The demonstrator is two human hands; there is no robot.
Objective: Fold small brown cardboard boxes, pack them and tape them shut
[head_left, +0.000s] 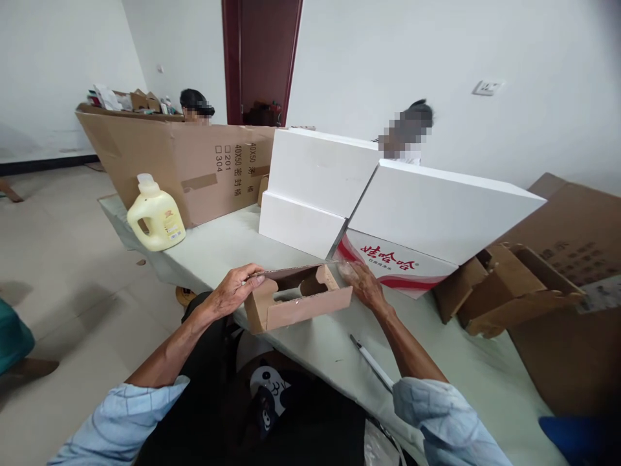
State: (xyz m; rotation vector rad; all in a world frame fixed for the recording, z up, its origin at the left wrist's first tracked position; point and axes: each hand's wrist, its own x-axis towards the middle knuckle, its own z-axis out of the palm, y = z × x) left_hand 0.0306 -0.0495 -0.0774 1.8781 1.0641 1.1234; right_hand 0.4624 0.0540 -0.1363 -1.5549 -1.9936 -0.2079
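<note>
Makeshift workrm, home vs. office can't be told
Plain white walls (pixel 359 58), tiled floor (pixel 97 249), dark red door (pixel 266 58) & wall socket (pixel 487 87) can be seen; pale-topped table (pixel 213 255) is loaded w/ white boxes (pixel 320 168), a big cardboard box (pixel 208 162) & loose cardboard (pixel 509 294).

Soft, even light — faint shadows — edges stretched, upper right darkened
</note>
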